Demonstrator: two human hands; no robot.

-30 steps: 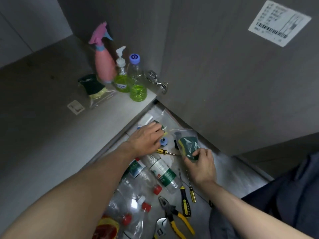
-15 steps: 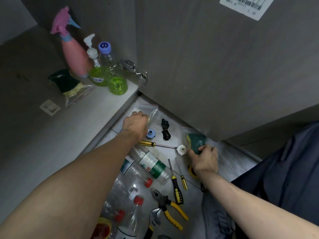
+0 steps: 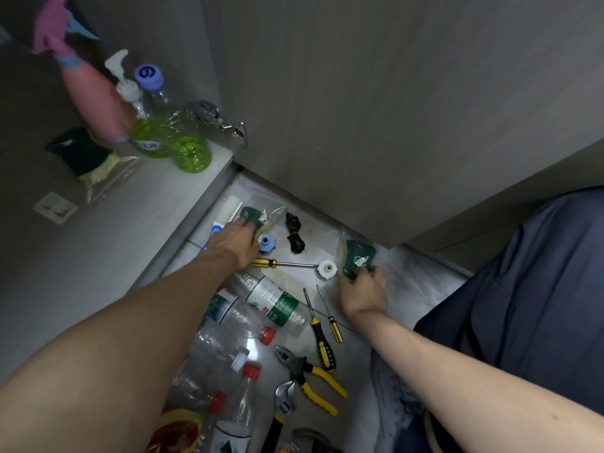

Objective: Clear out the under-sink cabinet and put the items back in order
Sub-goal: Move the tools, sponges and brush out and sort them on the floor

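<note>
Head view: left hand (image 3: 240, 245) grips bagged green scouring sponge (image 3: 253, 216) on floor by cabinet edge; right hand (image 3: 362, 291) pinches second bagged green sponge (image 3: 358, 256). Risk: slippery bags slip; left wrist nudges small blue plastic cap (image 3: 266, 242), rolling it away.

On the cabinet floor (image 3: 108, 243) I see a pink spray bottle (image 3: 94, 99), a pump bottle (image 3: 140, 129) and a purple-capped bottle (image 3: 183, 138) of green liquid standing upright together near the hinge, with a bagged green sponge (image 3: 88, 158) lying just beside them. Down on the tiles I have a second bagged sponge (image 3: 258, 217) by the cabinet edge and a third (image 3: 358, 256) tilted up near the door (image 3: 376, 109), with a blue cap (image 3: 267, 242), a white cap (image 3: 326, 268) and a black bundle (image 3: 294, 233) between them. Nearer me lie three yellow-handled screwdrivers (image 3: 322, 341), yellow pliers (image 3: 310, 377), a wrench (image 3: 286, 397) and a heap of clear bottles (image 3: 248, 331) on their sides.
</note>
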